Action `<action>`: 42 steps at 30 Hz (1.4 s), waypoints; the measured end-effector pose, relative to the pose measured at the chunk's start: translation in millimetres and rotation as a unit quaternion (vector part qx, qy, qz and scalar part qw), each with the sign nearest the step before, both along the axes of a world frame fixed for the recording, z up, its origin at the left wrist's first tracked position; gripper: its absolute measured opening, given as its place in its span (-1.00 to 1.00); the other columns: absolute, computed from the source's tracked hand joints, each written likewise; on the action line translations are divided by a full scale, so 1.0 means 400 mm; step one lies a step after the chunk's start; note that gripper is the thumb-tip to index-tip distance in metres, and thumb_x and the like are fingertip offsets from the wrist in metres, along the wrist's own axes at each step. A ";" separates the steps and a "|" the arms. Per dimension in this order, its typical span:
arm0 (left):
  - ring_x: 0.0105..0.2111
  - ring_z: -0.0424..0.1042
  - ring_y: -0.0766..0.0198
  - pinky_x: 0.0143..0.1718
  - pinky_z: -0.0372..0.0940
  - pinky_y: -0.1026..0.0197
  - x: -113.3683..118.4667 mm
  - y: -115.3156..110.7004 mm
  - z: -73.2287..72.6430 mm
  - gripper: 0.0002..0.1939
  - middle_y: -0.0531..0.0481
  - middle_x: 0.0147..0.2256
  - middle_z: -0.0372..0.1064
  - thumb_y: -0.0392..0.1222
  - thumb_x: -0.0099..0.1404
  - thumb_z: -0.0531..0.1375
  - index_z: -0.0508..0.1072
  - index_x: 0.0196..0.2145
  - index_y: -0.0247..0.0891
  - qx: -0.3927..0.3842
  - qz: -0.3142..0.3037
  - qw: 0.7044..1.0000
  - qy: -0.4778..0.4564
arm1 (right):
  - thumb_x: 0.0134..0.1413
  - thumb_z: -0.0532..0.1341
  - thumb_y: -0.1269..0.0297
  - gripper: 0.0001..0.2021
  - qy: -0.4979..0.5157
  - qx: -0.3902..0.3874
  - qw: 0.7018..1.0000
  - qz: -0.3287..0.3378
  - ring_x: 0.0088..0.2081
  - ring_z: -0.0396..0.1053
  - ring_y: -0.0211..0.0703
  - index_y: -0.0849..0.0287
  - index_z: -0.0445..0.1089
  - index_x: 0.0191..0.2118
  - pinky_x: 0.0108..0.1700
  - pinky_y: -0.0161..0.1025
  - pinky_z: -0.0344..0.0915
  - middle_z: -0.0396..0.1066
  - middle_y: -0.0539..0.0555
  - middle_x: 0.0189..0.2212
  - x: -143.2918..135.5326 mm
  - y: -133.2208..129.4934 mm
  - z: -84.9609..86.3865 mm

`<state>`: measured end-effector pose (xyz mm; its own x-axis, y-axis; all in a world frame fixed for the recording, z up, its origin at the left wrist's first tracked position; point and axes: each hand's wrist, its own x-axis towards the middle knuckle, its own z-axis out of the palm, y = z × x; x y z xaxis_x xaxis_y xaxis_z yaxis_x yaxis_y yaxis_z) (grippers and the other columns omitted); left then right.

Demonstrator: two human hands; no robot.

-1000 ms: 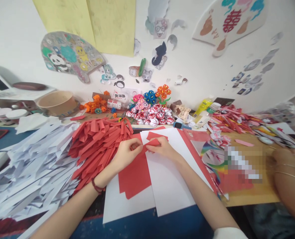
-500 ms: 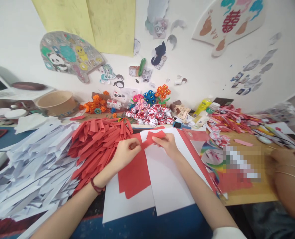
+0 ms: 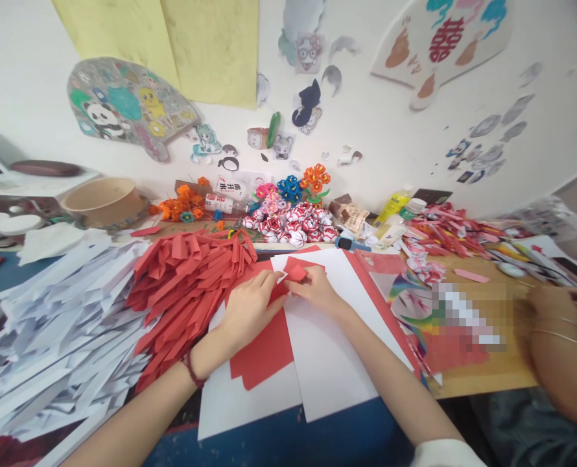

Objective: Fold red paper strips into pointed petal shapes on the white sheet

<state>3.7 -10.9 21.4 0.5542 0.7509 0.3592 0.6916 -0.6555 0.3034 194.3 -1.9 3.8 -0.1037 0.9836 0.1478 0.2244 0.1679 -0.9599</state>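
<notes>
In the head view both my hands meet over the sheets in the middle of the table. My right hand (image 3: pixel 319 290) pinches a folded piece of red paper (image 3: pixel 295 272) between thumb and fingertips. My left hand (image 3: pixel 252 306) is closed on the left part of the same red paper, thumb below and fingers above. A small white patch shows by the left fingertips; I cannot tell what it is. Beneath the hands lie a red sheet (image 3: pixel 264 353) and a white sheet (image 3: pixel 334 363). A heap of folded red paper strips (image 3: pixel 186 279) is just left of my left hand.
Folded white paper strips (image 3: pixel 65 324) cover the left side. Behind the hands stand red-and-white paper flowers (image 3: pixel 298 224), a blue watch (image 3: pixel 349 244) and a yellow bottle (image 3: pixel 393 206). Another person's arm (image 3: pixel 561 350) is at the right, by a wooden board (image 3: pixel 463 383).
My left hand has moved right and closed on the red paper, its fingers now beside the right hand's. My right hand has come slightly left and down with the paper.
</notes>
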 end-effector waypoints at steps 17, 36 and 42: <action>-0.34 0.45 0.31 -0.34 0.26 0.31 0.000 0.014 -0.002 -0.61 0.06 -0.24 0.49 -0.11 0.34 0.12 0.28 0.11 -0.09 -0.173 -0.032 0.966 -0.187 | 0.01 0.29 0.01 -0.62 0.003 0.009 0.998 0.058 -0.49 0.30 -0.31 0.17 0.40 -0.14 -0.45 -0.33 0.26 0.42 0.03 -0.32 0.008 -0.002 0.020; -0.39 0.44 0.29 -0.42 0.20 0.33 -0.005 0.019 0.000 -0.84 0.02 -0.36 0.48 -0.17 0.33 0.07 0.42 -0.22 -0.22 -0.177 0.036 0.965 -0.192 | 0.09 0.20 0.09 -0.71 -0.143 -0.014 0.985 0.091 -0.50 0.23 -0.27 0.21 0.36 -0.50 -0.47 -0.32 0.10 0.33 -0.04 -0.56 0.016 -0.016 0.029; -0.43 0.41 0.31 -0.41 0.20 0.32 0.025 0.001 -0.008 -0.88 0.06 -0.40 0.46 -0.25 0.28 0.09 0.41 -0.25 -0.21 -0.232 -0.008 0.950 -0.207 | 0.16 0.11 0.13 -0.69 -0.241 -0.008 0.970 0.042 -0.53 0.15 -0.29 0.19 0.32 -0.53 -0.50 -0.32 0.01 0.28 -0.06 -0.60 0.030 -0.075 0.047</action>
<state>13.6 -10.4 18.1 0.4496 0.8747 0.1809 0.4415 -0.3936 0.8063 206.2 -32.0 22.6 -0.2366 0.9705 0.0474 0.6339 0.1911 -0.7494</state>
